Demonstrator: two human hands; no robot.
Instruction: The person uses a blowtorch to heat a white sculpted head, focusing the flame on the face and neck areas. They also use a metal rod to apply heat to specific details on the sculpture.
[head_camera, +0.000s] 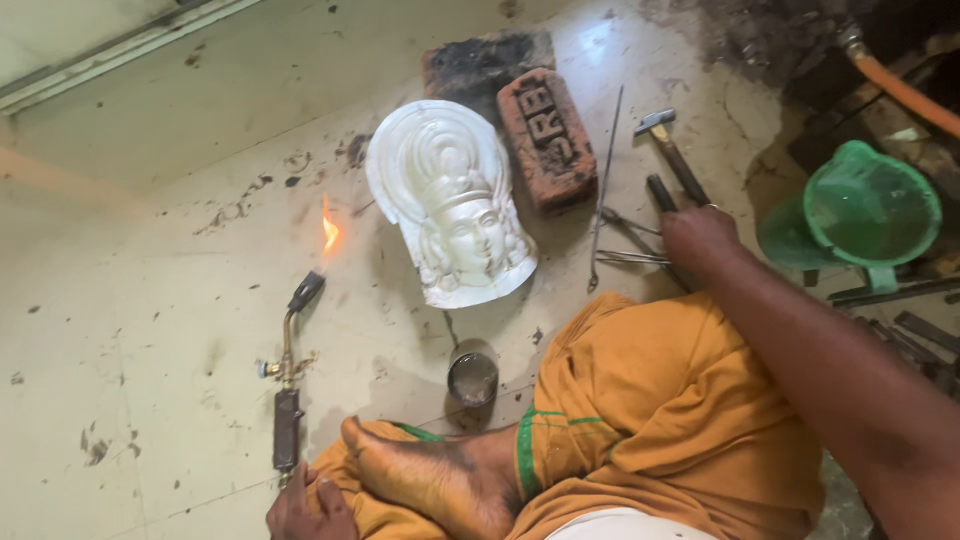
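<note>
I sit cross-legged on the floor in orange cloth. My left hand (303, 510) at the bottom edge grips the handle end of a gas torch (288, 385) lying along the floor, its nozzle lit with a small orange flame (329, 232). My right hand (698, 237) reaches out to the right and rests on a cluster of thin metal tools (630, 245), next to a dark rod (661, 192); whether it grips one I cannot tell. A white embossed face plaque (452, 205) leans on a red brick (546, 140) ahead of me.
A hammer (672, 150) and a long thin rod (605, 185) lie right of the brick. A second, blackened brick (487, 62) sits behind. A small metal cup (473, 378) stands near my knee. A green plastic jug (860, 215) and an orange hose (905, 95) are at right.
</note>
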